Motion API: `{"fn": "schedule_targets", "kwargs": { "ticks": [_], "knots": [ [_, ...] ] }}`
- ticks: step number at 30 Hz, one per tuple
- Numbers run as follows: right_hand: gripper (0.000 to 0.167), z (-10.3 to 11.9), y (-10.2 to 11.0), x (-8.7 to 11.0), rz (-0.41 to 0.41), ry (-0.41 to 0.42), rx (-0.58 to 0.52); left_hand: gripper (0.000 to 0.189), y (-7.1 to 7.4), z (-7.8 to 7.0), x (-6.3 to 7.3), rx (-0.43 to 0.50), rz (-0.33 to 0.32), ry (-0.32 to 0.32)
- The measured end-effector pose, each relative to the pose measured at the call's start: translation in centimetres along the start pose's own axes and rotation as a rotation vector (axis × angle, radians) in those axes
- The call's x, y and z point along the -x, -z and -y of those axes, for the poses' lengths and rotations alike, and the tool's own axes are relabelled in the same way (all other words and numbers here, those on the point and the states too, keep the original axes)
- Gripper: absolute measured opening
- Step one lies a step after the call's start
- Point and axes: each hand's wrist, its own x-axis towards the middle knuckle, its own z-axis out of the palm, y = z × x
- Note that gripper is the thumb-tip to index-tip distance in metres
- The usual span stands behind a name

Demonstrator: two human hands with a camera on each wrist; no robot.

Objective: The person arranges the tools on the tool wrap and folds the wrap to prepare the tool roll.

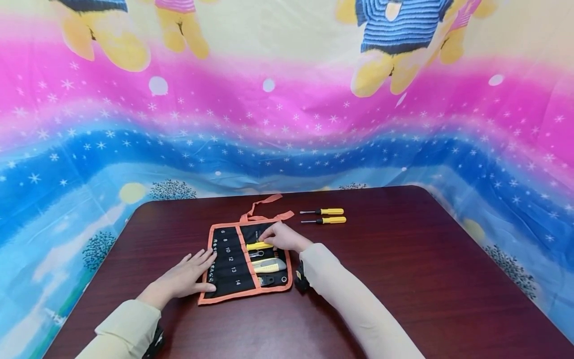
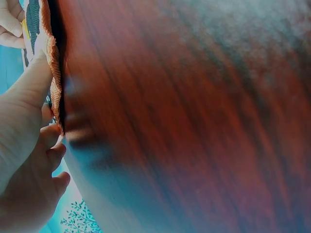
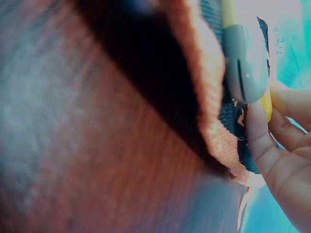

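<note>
A black tool roll [image 1: 230, 271] with orange edging and printed numbers lies unfolded on the table. My left hand [image 1: 192, 275] rests on its left edge with fingers spread, the thumb over the orange border. At the upper right pocket my right hand [image 1: 285, 236] pinches the yellow handle of a screwdriver [image 1: 257, 246], whose other end is hidden in the pocket. Below it a small ring-ended wrench [image 1: 257, 254], a yellow and grey utility knife [image 1: 269, 265] and a black item [image 1: 266, 280] stick out of the pockets. The knife's rounded grey end [image 3: 247, 68] shows near my right fingers.
Two yellow-handled screwdrivers, the farther one [image 1: 329, 212] and the nearer one [image 1: 331, 220], lie on the dark wooden table [image 1: 403, 279] behind my right hand. Orange ties [image 1: 264, 207] trail from the roll's far edge. A printed cloth [image 1: 287, 124] hangs behind the table.
</note>
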Motion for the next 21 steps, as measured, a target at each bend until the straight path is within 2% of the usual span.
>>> {"fn": "schedule_targets", "kwargs": {
  "ticks": [5,9,21],
  "knots": [
    [0.021,0.1,0.4,0.2,0.017,0.015,0.007,0.085,-0.1,0.0,0.0,0.0,0.002,0.004],
    [0.021,0.2,1.3,0.4,0.012,0.058,0.023,0.085,-0.1,0.1,0.0,-0.002,0.0,0.006],
    [0.03,1.0,6.2,2.1,-0.093,0.144,-0.101,0.085,-0.1,0.1,0.0,-0.004,-0.002,0.007]
  ]
}}
